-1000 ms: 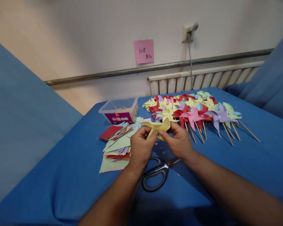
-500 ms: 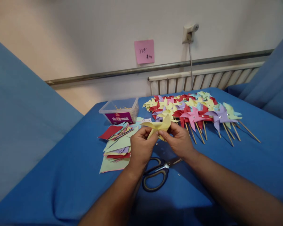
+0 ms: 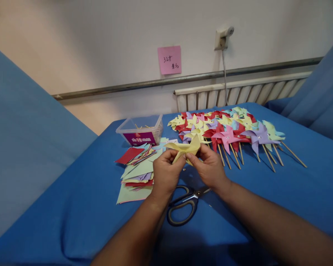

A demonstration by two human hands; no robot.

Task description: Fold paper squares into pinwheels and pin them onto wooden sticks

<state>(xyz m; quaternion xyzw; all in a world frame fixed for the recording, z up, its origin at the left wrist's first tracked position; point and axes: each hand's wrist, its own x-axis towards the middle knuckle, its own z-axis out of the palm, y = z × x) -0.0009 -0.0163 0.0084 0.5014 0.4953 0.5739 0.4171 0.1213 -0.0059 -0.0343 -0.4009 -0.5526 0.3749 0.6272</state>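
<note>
A pale yellow paper pinwheel [image 3: 189,146] with curled blades is held up above the middle of the table. My left hand [image 3: 168,171] is closed on its left side, and my right hand [image 3: 211,166] grips it from the right. Both thumbs meet near the pinwheel's centre, which they partly cover. No stick shows on this pinwheel. Below my hands lies a pair of scissors [image 3: 183,212] with dark handles, its blades pointing right and partly behind my right wrist.
Left of my hands are stacked coloured paper sheets [image 3: 140,170]. Behind them stands a clear plastic box [image 3: 140,129] with thin sticks inside. Many finished pinwheels on sticks [image 3: 229,137] lie at the back right of the blue-covered table [image 3: 80,207]. A radiator [image 3: 246,90] runs along the wall.
Hardly anything differs. Both hands keep hold of the yellow pinwheel in the same place, with only a very slight shift of the fingers and right hand.
</note>
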